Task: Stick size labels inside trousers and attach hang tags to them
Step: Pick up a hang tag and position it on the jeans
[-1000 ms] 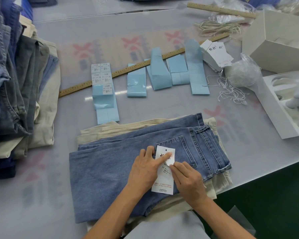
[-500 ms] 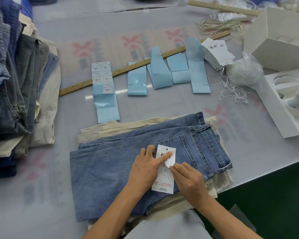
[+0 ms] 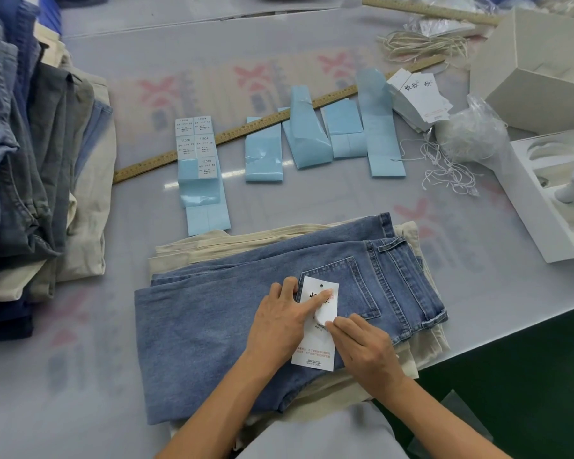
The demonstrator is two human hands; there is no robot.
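Denim trousers (image 3: 232,319) near on the table (image 3: 312,200); left hand (image 3: 279,323) presses the hang tag (image 3: 315,352) flat-fingered, right hand (image 3: 365,349) pinches a label (image 3: 325,314).

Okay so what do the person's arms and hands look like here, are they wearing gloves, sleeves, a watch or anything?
Both arms are bare from the bottom edge of the picture up to the fingers: no sleeves show. The left hand and the right hand wear no gloves, and no rings, watch or wristband can be seen. The nails look short and unpainted. A light grey garment covers the torso between the arms.
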